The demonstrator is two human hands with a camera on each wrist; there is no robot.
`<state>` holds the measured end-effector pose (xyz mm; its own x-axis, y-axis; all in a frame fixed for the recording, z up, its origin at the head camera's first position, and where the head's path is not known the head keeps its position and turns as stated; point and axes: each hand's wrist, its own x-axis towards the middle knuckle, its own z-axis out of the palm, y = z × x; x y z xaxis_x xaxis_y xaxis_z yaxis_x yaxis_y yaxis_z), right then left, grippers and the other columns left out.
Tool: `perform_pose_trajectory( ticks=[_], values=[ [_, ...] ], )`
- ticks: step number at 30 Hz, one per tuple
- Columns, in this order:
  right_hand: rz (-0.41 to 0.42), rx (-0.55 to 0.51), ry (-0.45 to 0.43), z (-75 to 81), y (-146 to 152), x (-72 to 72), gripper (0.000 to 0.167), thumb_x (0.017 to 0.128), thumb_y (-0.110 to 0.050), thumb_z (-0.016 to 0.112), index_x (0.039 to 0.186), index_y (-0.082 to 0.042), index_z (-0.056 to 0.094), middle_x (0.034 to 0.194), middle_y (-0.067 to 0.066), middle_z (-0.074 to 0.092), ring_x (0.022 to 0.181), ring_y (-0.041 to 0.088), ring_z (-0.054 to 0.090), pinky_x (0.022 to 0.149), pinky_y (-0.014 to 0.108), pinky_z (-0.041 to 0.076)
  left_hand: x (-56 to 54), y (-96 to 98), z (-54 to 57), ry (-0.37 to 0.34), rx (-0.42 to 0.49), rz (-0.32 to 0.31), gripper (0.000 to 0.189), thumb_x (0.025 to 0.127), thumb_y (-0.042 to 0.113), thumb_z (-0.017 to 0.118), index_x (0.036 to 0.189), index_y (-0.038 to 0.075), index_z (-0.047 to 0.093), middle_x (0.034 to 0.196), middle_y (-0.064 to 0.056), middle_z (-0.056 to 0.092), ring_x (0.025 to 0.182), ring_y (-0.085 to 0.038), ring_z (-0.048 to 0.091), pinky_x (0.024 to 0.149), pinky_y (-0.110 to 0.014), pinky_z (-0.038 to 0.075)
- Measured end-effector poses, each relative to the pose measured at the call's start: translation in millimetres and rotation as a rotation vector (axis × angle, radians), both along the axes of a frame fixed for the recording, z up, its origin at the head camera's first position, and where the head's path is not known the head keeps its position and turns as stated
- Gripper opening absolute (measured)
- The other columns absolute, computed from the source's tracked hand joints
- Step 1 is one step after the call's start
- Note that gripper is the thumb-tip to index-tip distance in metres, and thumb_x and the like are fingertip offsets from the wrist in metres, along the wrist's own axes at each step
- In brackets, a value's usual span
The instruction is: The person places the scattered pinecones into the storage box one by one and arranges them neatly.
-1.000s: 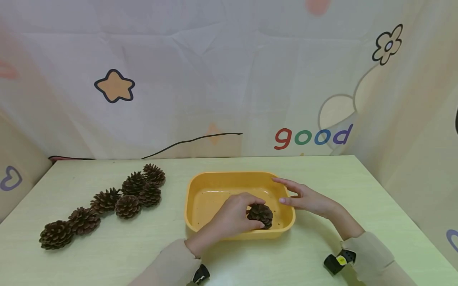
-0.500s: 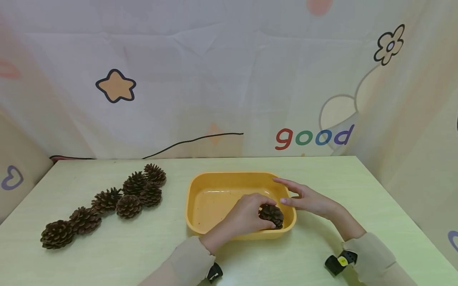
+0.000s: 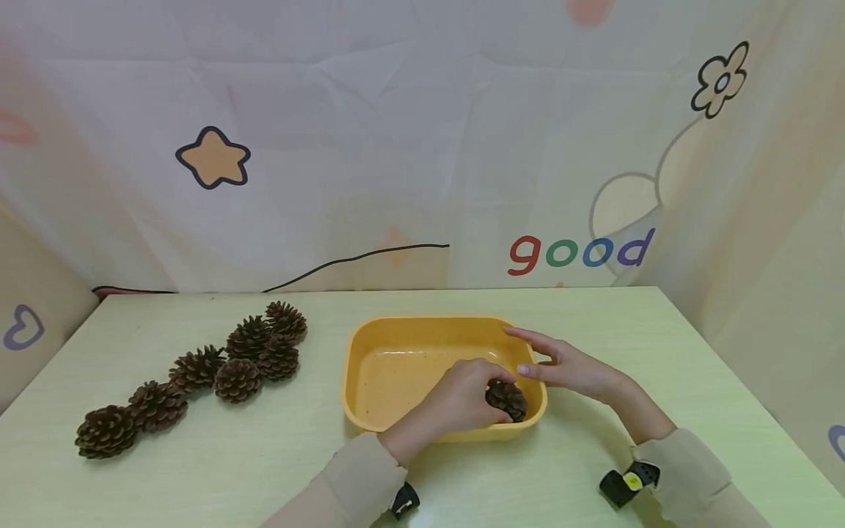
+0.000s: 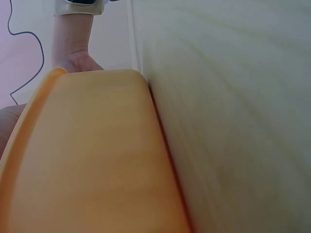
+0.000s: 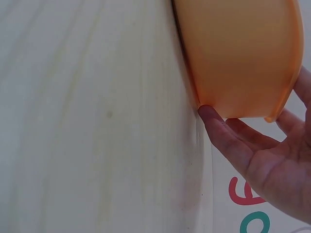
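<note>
A yellow plastic basin (image 3: 396, 433) stands on the table, seen from outside in both wrist views. Inside it, near the right end, my left hand (image 3: 465, 396) holds a brown pine cone (image 3: 507, 400) between thumb and fingers, low behind the front wall. The left wrist view shows mostly the basin's outer side (image 4: 102, 150), which hides the pine cone. My right hand (image 3: 568, 370) holds the basin's right end, thumb at the rim and other fingers (image 5: 228, 141) along the outside wall and lower edge.
Several pine cones (image 3: 238, 380) lie in a slanting row on the left of the pale table (image 3: 264, 469). A printed cloth (image 3: 330, 147) hangs behind the table and along its sides. Black devices (image 3: 620, 488) are strapped at both wrists.
My left hand has slid the pine cone to the right inside the basin, towards its right wall, slowing lately. The right hand and the row of pine cones stay put.
</note>
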<state>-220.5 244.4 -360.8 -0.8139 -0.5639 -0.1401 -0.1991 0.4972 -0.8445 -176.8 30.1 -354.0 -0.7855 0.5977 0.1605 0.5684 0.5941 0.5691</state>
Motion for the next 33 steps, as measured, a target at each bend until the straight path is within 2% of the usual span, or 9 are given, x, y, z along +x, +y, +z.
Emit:
perform_pose_trajectory(
  ticks=[5,13,25,33],
  values=[
    [0.000,0.004,0.004,0.3,0.2,0.3,0.060,0.092,-0.029,0.054,0.145,-0.019,0.027,0.150,0.015,0.015,0.132,0.050,0.008,0.096,0.063,0.033,-0.4,1.2,-0.8,-0.026,0.010,0.001,0.039,0.069,0.022,0.080,0.104,0.012,0.068,0.098,0.006,0.066,0.091,-0.006,0.057,0.083,-0.022,0.045],
    [-0.004,-0.001,-0.016,-0.1,0.1,-0.1,0.061,0.092,-0.029,0.054,0.145,-0.020,0.027,0.151,0.015,0.014,0.133,0.049,0.007,0.095,0.061,0.035,-0.7,-0.8,-1.1,-0.123,0.042,0.006,0.039,0.074,0.024,0.076,0.110,0.009,0.066,0.104,0.005,0.066,0.092,-0.004,0.056,0.083,-0.019,0.045],
    [-0.011,0.011,-0.010,0.6,-0.5,-0.1,0.061,0.091,-0.030,0.055,0.145,-0.019,0.027,0.150,0.015,0.015,0.132,0.049,0.009,0.096,0.061,0.034,-1.2,-3.3,-1.7,-0.184,0.027,0.011,0.043,0.074,0.020,0.076,0.113,0.009,0.063,0.106,0.002,0.064,0.094,-0.007,0.056,0.085,-0.022,0.046],
    [-0.009,0.015,-0.010,0.4,-0.8,-0.4,0.061,0.091,-0.030,0.055,0.145,-0.019,0.027,0.151,0.015,0.014,0.132,0.049,0.010,0.094,0.059,0.037,-0.1,-6.6,0.2,-0.236,0.042,0.004,0.049,0.075,0.020,0.075,0.120,0.008,0.059,0.115,-0.001,0.062,0.104,-0.011,0.056,0.091,-0.024,0.045]
  ],
)
